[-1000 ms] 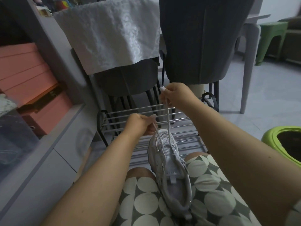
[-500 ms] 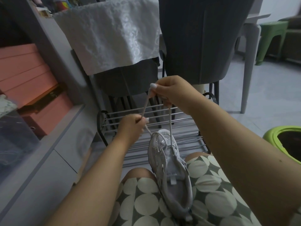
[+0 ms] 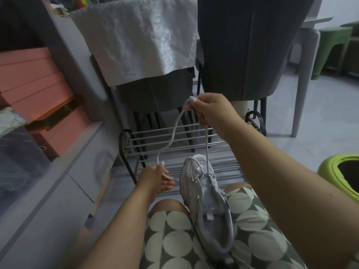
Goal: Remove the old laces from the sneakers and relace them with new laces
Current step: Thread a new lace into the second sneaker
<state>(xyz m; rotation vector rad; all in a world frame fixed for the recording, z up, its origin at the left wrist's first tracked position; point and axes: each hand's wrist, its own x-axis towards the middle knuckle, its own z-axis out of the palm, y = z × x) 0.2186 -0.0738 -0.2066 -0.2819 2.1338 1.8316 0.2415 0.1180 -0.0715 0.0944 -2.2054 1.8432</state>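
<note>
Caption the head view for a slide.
Right hand lifts the lace from the sneaker on the lap; left hand holds its end.

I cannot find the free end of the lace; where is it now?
In the head view, the lace end is at lower centre, pinched by the left hand, just left of the sneaker toe, in front of the metal rack.
</note>
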